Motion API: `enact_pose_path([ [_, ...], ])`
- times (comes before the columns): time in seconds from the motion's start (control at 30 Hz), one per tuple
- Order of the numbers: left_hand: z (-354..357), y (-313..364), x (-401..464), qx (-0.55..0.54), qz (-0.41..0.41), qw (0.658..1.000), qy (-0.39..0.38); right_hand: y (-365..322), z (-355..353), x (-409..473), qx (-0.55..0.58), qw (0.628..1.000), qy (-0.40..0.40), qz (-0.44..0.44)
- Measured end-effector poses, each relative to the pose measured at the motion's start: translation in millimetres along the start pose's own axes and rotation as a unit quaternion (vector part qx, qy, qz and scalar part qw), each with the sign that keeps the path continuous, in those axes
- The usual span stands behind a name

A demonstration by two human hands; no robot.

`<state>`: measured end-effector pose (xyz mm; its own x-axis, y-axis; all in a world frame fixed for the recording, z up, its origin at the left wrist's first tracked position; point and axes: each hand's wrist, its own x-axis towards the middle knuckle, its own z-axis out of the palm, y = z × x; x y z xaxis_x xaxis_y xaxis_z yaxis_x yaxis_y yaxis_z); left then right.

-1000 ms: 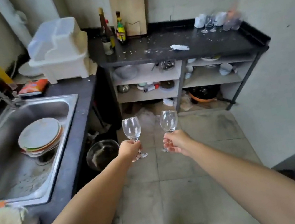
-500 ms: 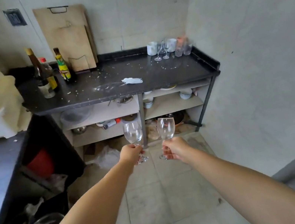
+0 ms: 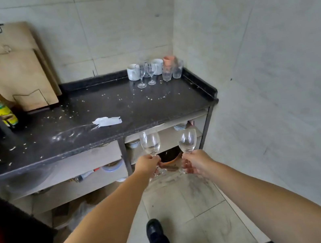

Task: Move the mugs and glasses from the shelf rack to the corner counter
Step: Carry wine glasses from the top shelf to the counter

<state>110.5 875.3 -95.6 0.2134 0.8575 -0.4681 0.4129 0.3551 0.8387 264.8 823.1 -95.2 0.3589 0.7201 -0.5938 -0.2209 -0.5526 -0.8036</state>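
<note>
My left hand (image 3: 148, 164) grips the stem of a clear wine glass (image 3: 150, 143), held upright. My right hand (image 3: 196, 161) grips a second wine glass (image 3: 188, 141), tilted slightly right. Both glasses hang in the air just in front of and below the front edge of the dark corner counter (image 3: 123, 108). At the counter's back right corner stand two white mugs (image 3: 133, 72), two stemmed glasses (image 3: 146, 75), a pink cup (image 3: 169, 60) and clear tumblers (image 3: 172, 71), grouped close together.
Wooden cutting boards (image 3: 8, 68) lean on the back wall. Bottles (image 3: 2, 109) stand at the counter's left. A crumpled white paper (image 3: 107, 121) and crumbs lie mid-counter. Shelves under the counter (image 3: 67, 164) hold bowls and dishes. A wall closes the right side.
I have walked closer to the corner counter, which now fills the view. Both hands still carry their glasses, now near the counter's front edge. The sink side has left the view.
</note>
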Motion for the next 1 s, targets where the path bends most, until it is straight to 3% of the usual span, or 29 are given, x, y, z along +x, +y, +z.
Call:
enact_pose_path([
  [0.37,-12.8,139.5,229.0,0.001,0.021,1.000,-0.019,-169.8,13.2,192.3,0.025,0.999,0.030,-0.022],
  [0.7,-2.3,190.6,350.3,-0.019,-0.032,0.999,-0.032,-232.5,-9.5,328.0,0.000,0.999,0.052,0.016],
  [1.0,72.9,251.3,477.2,-0.074,-0.080,0.993,-0.033,-290.5,-66.0,477.9,-0.085,0.994,0.059,-0.024],
])
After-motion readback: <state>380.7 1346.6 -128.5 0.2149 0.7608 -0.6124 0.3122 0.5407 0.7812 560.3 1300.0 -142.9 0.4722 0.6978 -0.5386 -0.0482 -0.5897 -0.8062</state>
